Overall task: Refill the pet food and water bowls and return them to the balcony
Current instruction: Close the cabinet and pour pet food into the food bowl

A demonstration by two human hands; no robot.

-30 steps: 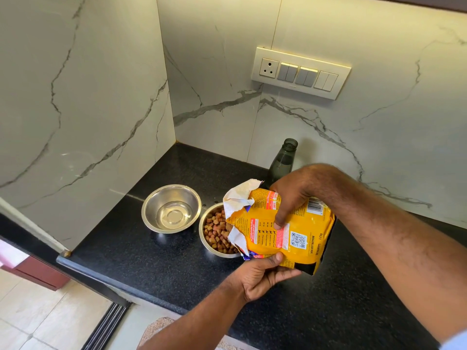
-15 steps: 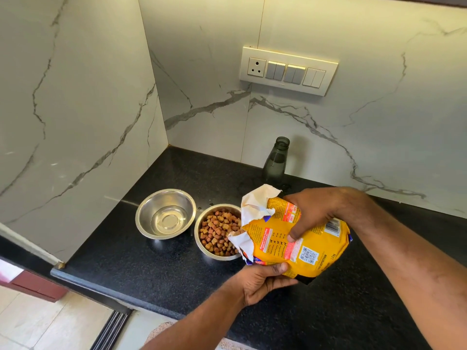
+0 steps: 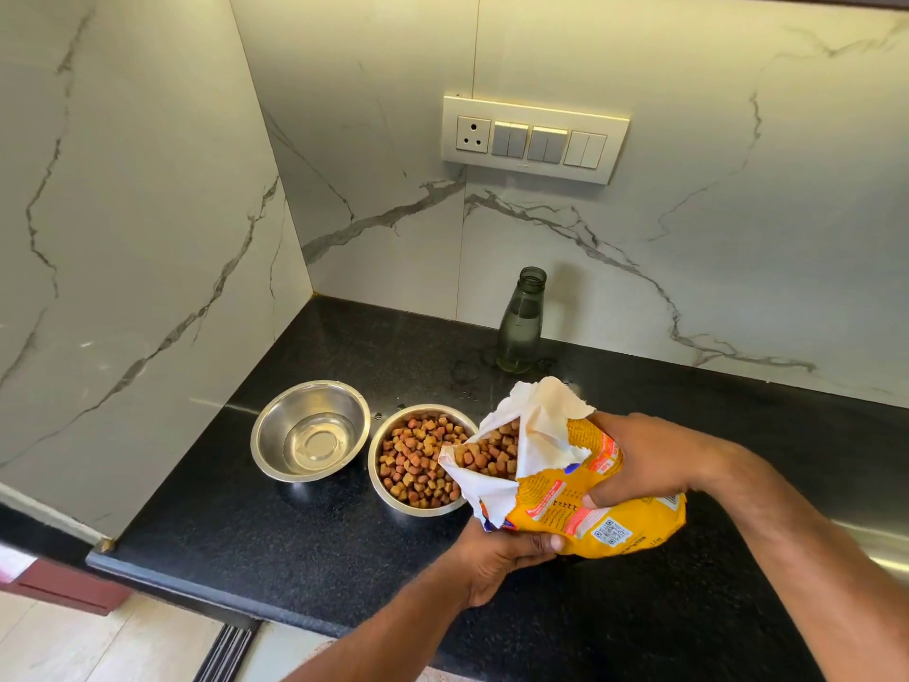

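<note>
My right hand point(image 3: 644, 460) and left hand point(image 3: 497, 558) both gripped the tilted bag point(image 3: 580, 509), mouth over the kibble bowl point(image 3: 418, 460); water bowl point(image 3: 310, 430) beside it on the counter point(image 3: 295, 534).

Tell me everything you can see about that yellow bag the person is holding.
The yellow bag is a crinkly pet food pouch with orange-red panels, small print and a QR code. Its torn top is folded back, showing a white lining and brown kibble inside. It is tilted on its side above the black counter, mouth at the rim of the food bowl. The right hand grips it from above; the left hand supports it underneath.
</note>
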